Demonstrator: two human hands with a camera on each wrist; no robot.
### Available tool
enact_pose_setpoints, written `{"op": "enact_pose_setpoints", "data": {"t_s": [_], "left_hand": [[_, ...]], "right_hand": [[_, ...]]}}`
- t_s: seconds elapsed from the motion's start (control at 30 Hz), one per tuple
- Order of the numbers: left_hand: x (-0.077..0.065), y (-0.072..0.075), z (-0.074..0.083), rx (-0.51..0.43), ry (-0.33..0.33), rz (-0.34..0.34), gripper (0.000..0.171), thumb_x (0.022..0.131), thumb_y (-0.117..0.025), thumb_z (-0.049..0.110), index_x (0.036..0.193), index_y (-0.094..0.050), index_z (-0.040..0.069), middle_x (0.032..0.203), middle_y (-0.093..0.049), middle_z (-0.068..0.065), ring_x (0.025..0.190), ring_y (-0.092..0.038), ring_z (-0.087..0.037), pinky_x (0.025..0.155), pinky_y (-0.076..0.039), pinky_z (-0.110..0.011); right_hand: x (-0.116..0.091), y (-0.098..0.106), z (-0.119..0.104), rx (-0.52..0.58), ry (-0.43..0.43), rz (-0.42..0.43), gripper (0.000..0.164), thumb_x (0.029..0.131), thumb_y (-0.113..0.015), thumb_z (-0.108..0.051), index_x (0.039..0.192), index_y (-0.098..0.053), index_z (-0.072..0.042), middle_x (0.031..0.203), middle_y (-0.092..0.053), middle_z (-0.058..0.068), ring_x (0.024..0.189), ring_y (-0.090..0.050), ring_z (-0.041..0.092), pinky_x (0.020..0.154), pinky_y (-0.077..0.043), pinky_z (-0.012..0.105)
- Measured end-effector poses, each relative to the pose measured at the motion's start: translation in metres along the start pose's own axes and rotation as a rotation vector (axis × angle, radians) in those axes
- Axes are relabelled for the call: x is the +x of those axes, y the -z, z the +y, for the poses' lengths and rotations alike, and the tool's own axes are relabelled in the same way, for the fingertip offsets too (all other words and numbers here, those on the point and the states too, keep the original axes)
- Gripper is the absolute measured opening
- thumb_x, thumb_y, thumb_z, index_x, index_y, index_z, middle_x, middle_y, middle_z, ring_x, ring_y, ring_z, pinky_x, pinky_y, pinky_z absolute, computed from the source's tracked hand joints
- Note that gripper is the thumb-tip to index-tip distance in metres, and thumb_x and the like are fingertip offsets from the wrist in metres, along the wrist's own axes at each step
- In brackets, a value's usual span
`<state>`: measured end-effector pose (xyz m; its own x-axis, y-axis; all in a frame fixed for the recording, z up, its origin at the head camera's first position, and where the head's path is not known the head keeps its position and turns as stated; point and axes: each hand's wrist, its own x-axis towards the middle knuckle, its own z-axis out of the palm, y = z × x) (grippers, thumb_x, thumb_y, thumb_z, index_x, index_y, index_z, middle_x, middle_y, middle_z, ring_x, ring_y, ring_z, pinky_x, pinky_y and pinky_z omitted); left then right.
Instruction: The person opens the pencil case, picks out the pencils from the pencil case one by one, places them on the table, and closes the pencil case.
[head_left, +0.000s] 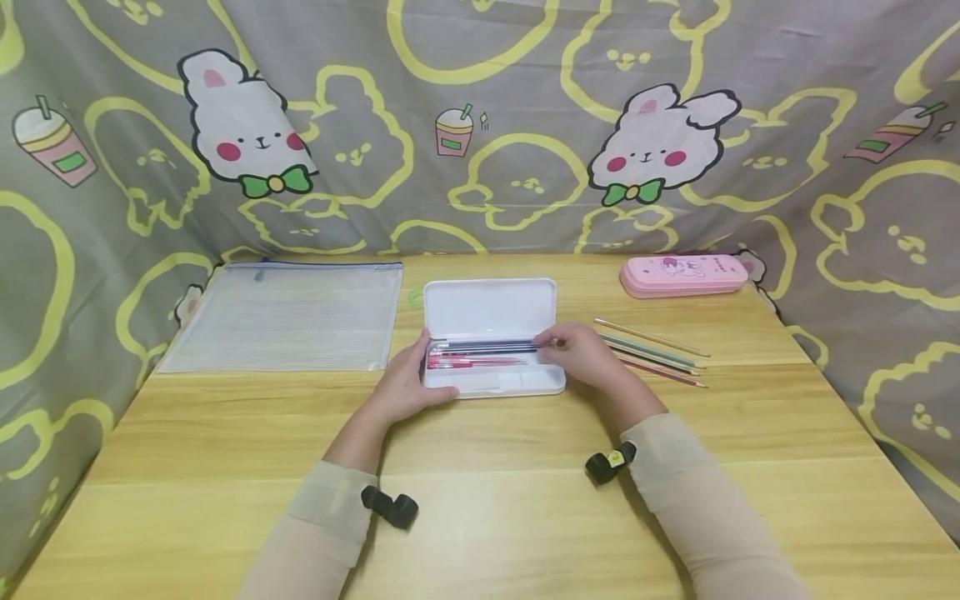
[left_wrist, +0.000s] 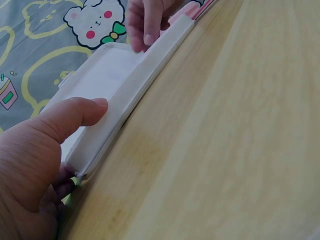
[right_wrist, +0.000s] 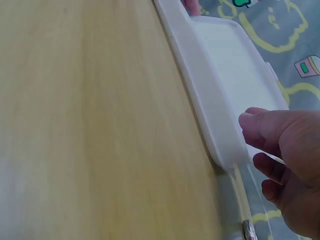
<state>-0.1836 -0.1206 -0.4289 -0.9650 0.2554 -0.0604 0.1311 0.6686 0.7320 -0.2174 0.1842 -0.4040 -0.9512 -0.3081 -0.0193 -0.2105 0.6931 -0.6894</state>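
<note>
An open white pencil case lies on the table with its lid raised at the back. My left hand grips its left end, thumb on the front rim and the other fingers behind the end, as the left wrist view shows. Inside lie dark pencils along the back and pink-red pens in front of them. My right hand reaches over the right end of the case, thumb and forefinger together at the tip of a dark pencil. In the right wrist view its bent fingers hide that tip.
Several loose pencils lie right of the case, partly behind my right hand. A closed pink pencil case stands at the back right. At the back left lies a clear mesh zip pouch. A green ring sits behind the white case's left side.
</note>
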Motion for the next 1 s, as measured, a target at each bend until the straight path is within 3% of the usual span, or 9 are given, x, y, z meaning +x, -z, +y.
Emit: {"op": "enact_pose_setpoints", "data": {"t_s": [0.27,0.73,1.0], "left_hand": [[-0.001,0.000,0.001,0.003,0.000,-0.002,0.119,0.072,-0.082,0.043,0.158,-0.008,0.005,0.160,-0.025,-0.021,0.146,-0.028,-0.040,0.120,-0.025,-0.052],[0.000,0.000,0.002,0.008,0.010,0.000,0.118,0.072,-0.081,0.041,0.158,-0.009,0.005,0.160,-0.026,-0.021,0.146,-0.028,-0.039,0.120,-0.025,-0.052],[0.001,0.000,0.001,0.006,-0.001,0.002,0.118,0.072,-0.082,0.041,0.157,-0.010,0.005,0.160,-0.026,-0.021,0.147,-0.027,-0.039,0.121,-0.023,-0.051]], "right_hand": [[0.008,-0.006,-0.007,-0.140,0.018,-0.027,0.025,0.090,-0.068,-0.013,0.114,-0.073,-0.007,0.118,-0.071,0.014,0.117,-0.060,0.032,0.105,-0.044,0.050],[0.017,-0.006,-0.014,-0.345,0.081,-0.099,0.020,0.089,-0.069,-0.011,0.107,-0.075,-0.007,0.110,-0.074,0.010,0.113,-0.063,0.031,0.105,-0.045,0.047],[0.016,-0.006,-0.021,-0.402,0.052,-0.101,0.017,0.088,-0.070,-0.014,0.104,-0.075,-0.010,0.107,-0.074,0.007,0.110,-0.063,0.030,0.102,-0.045,0.047]]}}
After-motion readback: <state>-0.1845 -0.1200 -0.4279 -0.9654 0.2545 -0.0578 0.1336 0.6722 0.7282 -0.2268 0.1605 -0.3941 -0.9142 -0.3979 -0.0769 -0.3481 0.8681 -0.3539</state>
